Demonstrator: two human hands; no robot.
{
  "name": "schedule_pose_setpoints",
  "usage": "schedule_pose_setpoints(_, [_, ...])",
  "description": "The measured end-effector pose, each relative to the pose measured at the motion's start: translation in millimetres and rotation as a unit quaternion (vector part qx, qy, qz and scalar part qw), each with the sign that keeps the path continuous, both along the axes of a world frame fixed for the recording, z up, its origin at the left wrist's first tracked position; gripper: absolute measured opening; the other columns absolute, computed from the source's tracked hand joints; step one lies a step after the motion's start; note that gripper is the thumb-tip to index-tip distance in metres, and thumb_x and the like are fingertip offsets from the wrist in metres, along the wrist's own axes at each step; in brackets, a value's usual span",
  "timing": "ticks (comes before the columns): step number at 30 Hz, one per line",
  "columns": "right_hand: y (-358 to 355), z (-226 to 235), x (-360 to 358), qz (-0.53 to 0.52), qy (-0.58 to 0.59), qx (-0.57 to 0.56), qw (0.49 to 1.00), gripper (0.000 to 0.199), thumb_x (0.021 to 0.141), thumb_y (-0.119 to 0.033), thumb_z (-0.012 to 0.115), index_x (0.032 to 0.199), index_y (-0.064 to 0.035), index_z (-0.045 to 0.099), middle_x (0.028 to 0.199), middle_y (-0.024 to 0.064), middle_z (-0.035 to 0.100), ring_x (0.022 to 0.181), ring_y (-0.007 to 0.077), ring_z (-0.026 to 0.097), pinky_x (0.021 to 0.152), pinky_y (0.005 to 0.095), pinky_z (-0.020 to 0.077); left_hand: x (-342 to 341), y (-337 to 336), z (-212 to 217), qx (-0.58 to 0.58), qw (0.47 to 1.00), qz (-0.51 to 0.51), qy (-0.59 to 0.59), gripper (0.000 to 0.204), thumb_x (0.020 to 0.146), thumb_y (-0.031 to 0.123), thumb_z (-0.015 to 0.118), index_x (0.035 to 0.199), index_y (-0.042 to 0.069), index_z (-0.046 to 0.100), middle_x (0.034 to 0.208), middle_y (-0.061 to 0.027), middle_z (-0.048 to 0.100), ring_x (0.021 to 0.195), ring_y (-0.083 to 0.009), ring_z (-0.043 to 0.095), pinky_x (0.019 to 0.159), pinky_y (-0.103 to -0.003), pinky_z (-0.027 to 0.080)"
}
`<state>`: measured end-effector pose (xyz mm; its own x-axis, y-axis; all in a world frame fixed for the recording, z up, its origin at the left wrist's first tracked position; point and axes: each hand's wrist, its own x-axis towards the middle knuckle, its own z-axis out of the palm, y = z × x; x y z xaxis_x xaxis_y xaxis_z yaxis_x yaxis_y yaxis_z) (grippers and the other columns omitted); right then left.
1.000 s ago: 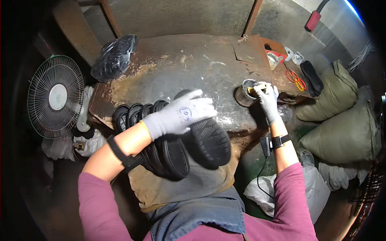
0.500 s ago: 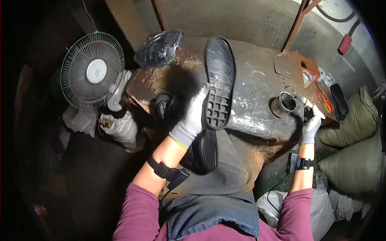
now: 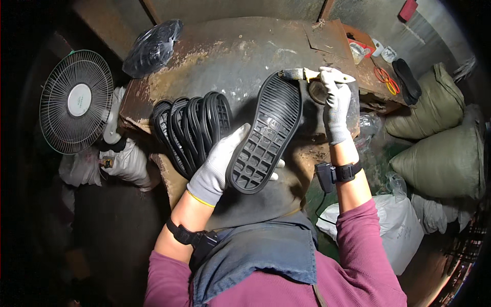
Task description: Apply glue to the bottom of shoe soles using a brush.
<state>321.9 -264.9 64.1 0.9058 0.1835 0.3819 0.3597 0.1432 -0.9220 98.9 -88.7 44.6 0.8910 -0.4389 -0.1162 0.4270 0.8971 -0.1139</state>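
The shoe sole (image 3: 266,135) is black with a moulded grid-and-rib tread; take it as the reference. Under its heel end, the left hand (image 3: 217,169) wears a light grey glove with a yellow cuff edge. Right of its toe end, the right hand (image 3: 335,110) wears a matching grey glove and grips a brush (image 3: 312,75) with a pale yellow handle. Left of the sole, the stacked soles (image 3: 189,128) are black. Behind it, the workbench (image 3: 225,56) is grey with rust-brown patches. Far left, the fan (image 3: 75,101) is white.
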Motion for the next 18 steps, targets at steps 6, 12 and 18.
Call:
schedule_pose_setpoints(6, [5.0, 5.6, -34.3, 0.122, 0.030, -0.015, 0.992, 0.014, 0.092, -0.013, 0.065, 0.099, -0.0009, 0.067, 0.108, 0.0058, 0.069, 0.098, 0.0117, 0.060, 0.091, 0.0261, 0.0455, -4.3, -1.5, 7.4, -0.001, 1.000, -0.012, 0.000, 0.063, 0.105, 0.047, 0.028, 0.148, 0.001, 0.036, 0.147, -0.0328, 0.038, 0.131, -0.0655, 0.031, 0.103, -0.079, 0.026])
schedule_pose_setpoints(12, [4.7, 5.9, -84.9, 0.182, 0.056, -0.008, 0.982, 0.012, 0.090, -0.009, 0.065, 0.098, -0.0005, 0.067, 0.106, 0.0042, 0.067, 0.093, 0.0112, 0.061, 0.086, 0.0265, 0.0483, 5.6, -9.2, -3.1, 0.038, 0.996, 0.063, -0.053, 0.058, 0.105, 0.047, 0.028, 0.141, 0.007, 0.049, 0.136, -0.0224, 0.055, 0.120, -0.0521, 0.053, 0.098, -0.074, 0.039])
schedule_pose_setpoints(18, [-2.8, 18.5, -137.4, 0.300, 0.045, -0.012, 0.953, 0.015, 0.086, -0.007, 0.070, 0.100, -0.0029, 0.068, 0.102, 0.0050, 0.066, 0.094, 0.0128, 0.061, 0.087, 0.0282, 0.0486, 20.9, -3.4, -6.7, 0.028, 0.981, 0.164, -0.100, 0.054, 0.106, 0.041, 0.031, 0.131, -0.001, 0.054, 0.123, -0.0212, 0.064, 0.109, -0.0346, 0.064, 0.100, -0.047, 0.050])
